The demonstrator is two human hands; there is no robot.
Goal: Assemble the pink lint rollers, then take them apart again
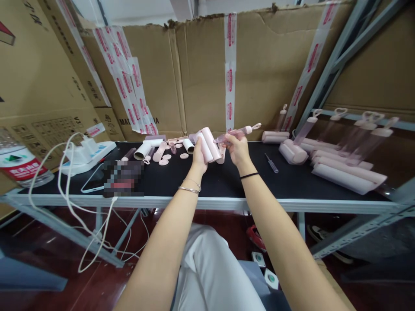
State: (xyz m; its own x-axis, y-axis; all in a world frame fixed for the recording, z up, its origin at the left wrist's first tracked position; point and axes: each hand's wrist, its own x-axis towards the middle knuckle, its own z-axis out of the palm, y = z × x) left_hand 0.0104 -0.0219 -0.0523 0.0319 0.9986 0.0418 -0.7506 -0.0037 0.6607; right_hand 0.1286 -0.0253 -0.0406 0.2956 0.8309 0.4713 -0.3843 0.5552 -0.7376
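My left hand (200, 160) is wrapped around a pale pink lint roller head (210, 144), held tilted above the black tabletop. Between the fingers of my right hand (239, 149) is a translucent pink handle (242, 131) with a loop at its outer end. The handle's inner end meets the right side of the roller head; whether the two are joined, I cannot tell. Just behind my hands, a pink piece (221, 154) is partly hidden. Nearest my left hand lie loose pink discs (184, 156) and a white roll (188, 146). A screwdriver (271, 163) lies to the right of my right hand.
Several lint rollers with handles (352, 172) stand at the right. Pink parts (159, 152) are scattered left of centre. Further left are a phone (94, 179), a power strip (90, 155) with white cables and a bottle (24, 160). Cardboard (201, 77) walls the back.
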